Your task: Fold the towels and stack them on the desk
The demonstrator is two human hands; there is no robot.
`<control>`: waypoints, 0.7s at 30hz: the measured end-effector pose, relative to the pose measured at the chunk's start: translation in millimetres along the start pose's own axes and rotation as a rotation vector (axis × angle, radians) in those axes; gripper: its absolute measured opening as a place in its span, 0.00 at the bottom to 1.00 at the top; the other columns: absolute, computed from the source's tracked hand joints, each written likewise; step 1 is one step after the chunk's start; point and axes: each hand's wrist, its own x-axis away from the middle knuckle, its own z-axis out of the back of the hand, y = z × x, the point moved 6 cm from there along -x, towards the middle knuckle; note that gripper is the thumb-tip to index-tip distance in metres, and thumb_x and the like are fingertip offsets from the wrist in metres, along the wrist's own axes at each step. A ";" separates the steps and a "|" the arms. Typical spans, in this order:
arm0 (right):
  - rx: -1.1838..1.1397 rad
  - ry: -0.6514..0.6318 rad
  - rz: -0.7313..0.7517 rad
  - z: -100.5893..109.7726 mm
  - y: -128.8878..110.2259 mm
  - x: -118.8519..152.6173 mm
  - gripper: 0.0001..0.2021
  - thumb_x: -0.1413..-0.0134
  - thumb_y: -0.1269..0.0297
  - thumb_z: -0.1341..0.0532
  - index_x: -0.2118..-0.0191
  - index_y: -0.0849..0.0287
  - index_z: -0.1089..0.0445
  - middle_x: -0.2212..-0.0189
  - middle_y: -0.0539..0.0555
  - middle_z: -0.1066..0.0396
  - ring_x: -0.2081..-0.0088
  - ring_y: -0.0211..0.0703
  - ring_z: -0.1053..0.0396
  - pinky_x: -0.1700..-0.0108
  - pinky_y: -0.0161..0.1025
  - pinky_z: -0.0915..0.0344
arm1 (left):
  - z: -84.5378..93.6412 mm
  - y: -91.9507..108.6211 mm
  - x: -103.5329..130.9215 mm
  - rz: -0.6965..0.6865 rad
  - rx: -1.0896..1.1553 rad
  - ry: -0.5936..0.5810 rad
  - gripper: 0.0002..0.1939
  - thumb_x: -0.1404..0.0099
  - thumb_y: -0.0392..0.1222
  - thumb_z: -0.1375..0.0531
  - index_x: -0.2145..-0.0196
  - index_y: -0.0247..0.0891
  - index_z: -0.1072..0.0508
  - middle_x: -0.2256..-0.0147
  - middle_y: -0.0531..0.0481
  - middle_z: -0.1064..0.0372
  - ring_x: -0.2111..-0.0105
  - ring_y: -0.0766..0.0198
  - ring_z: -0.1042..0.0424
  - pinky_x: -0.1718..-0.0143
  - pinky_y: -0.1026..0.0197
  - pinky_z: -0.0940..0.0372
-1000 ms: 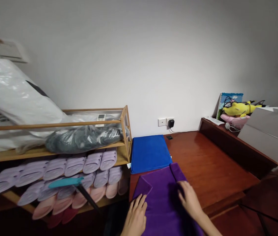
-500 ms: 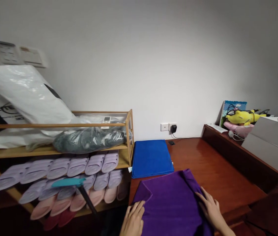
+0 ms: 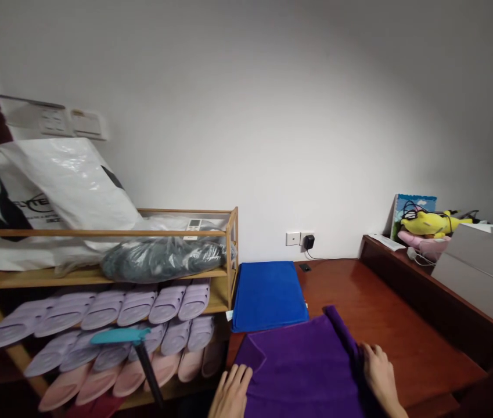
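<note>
A purple towel (image 3: 302,366) lies spread at the front of the brown wooden surface, its right side turned over into a narrow raised fold and its left corner folded in. My left hand (image 3: 231,390) rests on the towel's left edge, fingers stretched out. On the other side, my right hand (image 3: 380,374) has its fingers curled at the raised right fold, gripping the cloth; the fingertips are partly hidden. Just behind the purple towel is a neatly folded blue towel (image 3: 270,296). The purple towel's near end runs out of view.
To the left, a wooden shoe rack (image 3: 229,255) holds rows of lilac slippers (image 3: 163,307) and pink slippers (image 3: 93,383), with white bags (image 3: 76,186) on top. A teal-headed handle (image 3: 119,335) stands before it. On a right ledge sit a yellow plush toy (image 3: 431,223) and grey box (image 3: 481,261).
The view has tilted up slightly, so things sit lower. My right hand's fingers have curled in at the towel's right edge, and that fold stands up more. My left hand stays on the left edge.
</note>
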 end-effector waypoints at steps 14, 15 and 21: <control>0.255 -0.158 0.207 -15.4 72.5 1.5 0.21 0.43 0.57 0.55 0.49 0.49 0.33 0.44 0.56 0.37 0.43 0.53 0.41 0.46 0.58 0.45 | 20.5 10.7 -8.1 0.208 -0.085 -0.317 0.42 0.48 0.21 0.56 0.38 0.52 0.49 0.38 0.53 0.47 0.37 0.60 0.53 0.38 0.53 0.58; 0.270 -0.160 0.175 -13.7 86.5 -3.9 0.21 0.43 0.56 0.55 0.49 0.49 0.33 0.44 0.57 0.37 0.43 0.53 0.41 0.46 0.58 0.44 | 19.5 10.3 -8.4 0.212 -0.084 -0.314 0.42 0.48 0.21 0.56 0.38 0.52 0.50 0.38 0.53 0.47 0.37 0.60 0.53 0.38 0.52 0.58; 0.286 -0.202 0.083 -8.8 131.3 -22.7 0.21 0.44 0.54 0.57 0.50 0.42 0.32 0.46 0.54 0.33 0.45 0.56 0.39 0.50 0.63 0.44 | 20.8 9.7 -13.7 0.202 -0.113 -0.284 0.43 0.48 0.23 0.55 0.37 0.52 0.56 0.39 0.51 0.45 0.38 0.58 0.51 0.39 0.51 0.57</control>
